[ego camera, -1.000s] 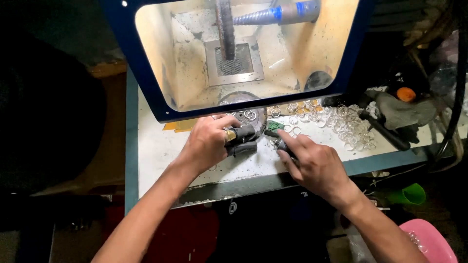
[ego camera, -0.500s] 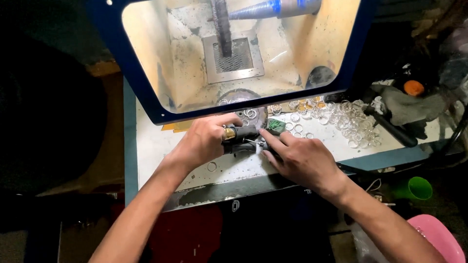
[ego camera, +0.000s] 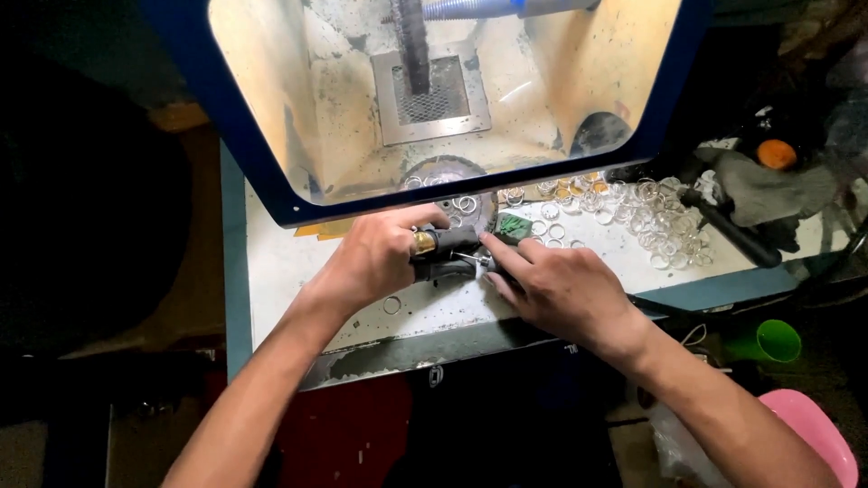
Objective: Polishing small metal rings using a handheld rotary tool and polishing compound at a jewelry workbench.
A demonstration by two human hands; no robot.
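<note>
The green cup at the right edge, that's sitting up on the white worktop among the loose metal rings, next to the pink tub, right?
Not quite. In the head view the green cup sits below the white worktop, off its front edge, beside the pink tub. The loose metal rings lie up on the worktop, apart from the cup.

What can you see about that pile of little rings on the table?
The pile of little rings lies on the pale, dusty worktop, toward its right end, just below the blue-framed window. They look like thin, shiny metal hoops, silvery with a few yellowish ones, lying flat and loosely overlapping. Stray rings trail left toward the right hand, which does not touch the pile. A dark tool handle lies beside them.
</note>
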